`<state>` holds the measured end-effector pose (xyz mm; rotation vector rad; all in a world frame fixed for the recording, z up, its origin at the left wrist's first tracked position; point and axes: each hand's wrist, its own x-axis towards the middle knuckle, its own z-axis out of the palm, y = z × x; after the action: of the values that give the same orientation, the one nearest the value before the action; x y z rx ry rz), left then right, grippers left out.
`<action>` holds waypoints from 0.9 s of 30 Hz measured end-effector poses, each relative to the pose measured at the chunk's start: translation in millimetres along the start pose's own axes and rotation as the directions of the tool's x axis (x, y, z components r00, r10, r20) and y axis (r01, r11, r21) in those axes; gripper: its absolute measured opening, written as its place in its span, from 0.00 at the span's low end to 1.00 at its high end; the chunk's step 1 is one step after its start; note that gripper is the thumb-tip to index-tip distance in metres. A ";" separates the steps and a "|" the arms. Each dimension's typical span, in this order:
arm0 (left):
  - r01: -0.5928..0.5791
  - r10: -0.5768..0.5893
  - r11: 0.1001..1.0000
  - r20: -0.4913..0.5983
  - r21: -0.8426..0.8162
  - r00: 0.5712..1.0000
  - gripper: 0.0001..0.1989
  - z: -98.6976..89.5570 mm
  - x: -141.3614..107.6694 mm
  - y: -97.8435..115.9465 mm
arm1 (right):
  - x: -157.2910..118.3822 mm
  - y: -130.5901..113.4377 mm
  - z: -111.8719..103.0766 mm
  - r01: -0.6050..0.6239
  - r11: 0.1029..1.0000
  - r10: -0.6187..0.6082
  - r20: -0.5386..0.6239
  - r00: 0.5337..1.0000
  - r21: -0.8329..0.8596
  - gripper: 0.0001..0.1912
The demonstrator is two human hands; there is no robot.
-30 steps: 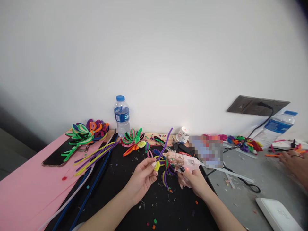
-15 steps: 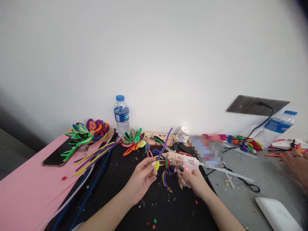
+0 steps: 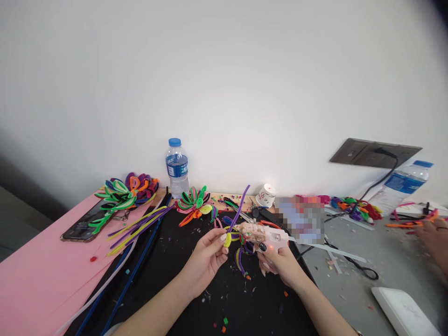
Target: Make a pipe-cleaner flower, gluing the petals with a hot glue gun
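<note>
L hand pinches fuzzy purple stem, prob to steady it nr the glue gun R hand is wrapped round.

I count two bottles, one phone, one cup, one glue gun, two hands, one neighbour's hand.

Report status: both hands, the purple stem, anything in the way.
Left hand pinching purple stem and yellow piece. Right hand gripping glue gun, nozzle close to stem. Loops below gun; nothing visibly blocking nozzle.
</note>
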<state>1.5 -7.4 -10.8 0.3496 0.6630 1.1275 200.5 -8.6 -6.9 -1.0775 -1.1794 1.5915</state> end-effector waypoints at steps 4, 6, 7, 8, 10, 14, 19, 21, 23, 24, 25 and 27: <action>0.004 -0.004 1.000 -0.004 -0.008 1.000 0.09 1.3 -0.3 0.5 | 0.1 1.7 -1.4 -0.007 1.000 0.007 0.023 1.000 -0.020 0.18; 0.003 -0.003 1.000 -0.007 -0.014 1.000 0.09 2.0 -0.2 1.2 | 0.3 2.4 -2.2 -0.008 1.000 0.009 0.026 1.000 -0.030 0.18; 0.001 -0.002 1.000 -0.010 -0.016 1.000 0.09 2.1 -0.3 1.5 | 0.5 2.6 -2.8 -0.011 0.999 0.012 0.030 0.999 -0.037 0.18; 0.000 -0.001 1.000 -0.013 -0.019 1.000 0.09 2.2 -0.4 1.8 | 0.7 2.8 -3.3 -0.016 0.999 0.017 0.036 0.999 -0.046 0.18; -0.001 0.001 1.000 -0.019 -0.021 1.000 0.09 2.2 -0.8 2.0 | 1.2 3.0 -4.5 -0.021 0.998 0.024 0.052 0.998 -0.063 0.18; 0.004 -0.005 1.000 -0.031 -0.021 1.000 0.08 3.3 -1.4 1.8 | 1.6 2.5 -5.2 -0.027 0.997 0.032 0.087 0.996 -0.068 0.18; 0.003 -0.004 1.000 -0.044 -0.025 0.999 0.08 5.2 -0.6 2.0 | 0.6 2.3 -3.0 -0.028 0.997 0.036 0.103 0.994 -0.078 0.18; -0.001 0.000 1.000 -0.047 -0.024 0.999 0.08 4.9 -0.3 2.1 | 0.5 3.9 -3.0 -0.028 0.996 0.037 0.099 0.994 -0.089 0.17; 0.001 -0.002 1.000 -0.052 -0.022 0.999 0.08 4.4 -0.2 1.9 | 0.8 5.8 -3.7 -0.023 0.996 0.031 0.094 0.995 -0.088 0.17; 0.000 -0.001 1.000 -0.055 -0.022 0.999 0.08 4.2 -0.2 1.8 | 1.1 6.5 -4.1 -0.020 0.996 0.028 0.094 0.995 -0.084 0.16; 0.001 -0.002 1.000 -0.057 -0.022 0.998 0.08 4.1 -0.2 1.7 | 1.3 6.9 -4.5 -0.017 0.997 0.025 0.096 0.995 -0.077 0.17; 0.003 -0.004 1.000 -0.058 -0.020 0.998 0.09 4.2 -0.3 1.7 | 1.8 6.5 -4.8 -0.016 0.998 0.022 0.097 0.995 -0.063 0.17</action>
<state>2.9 -6.7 -6.6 0.2998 0.7026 1.1437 203.7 -7.0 -14.4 -1.0636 -1.2940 1.6475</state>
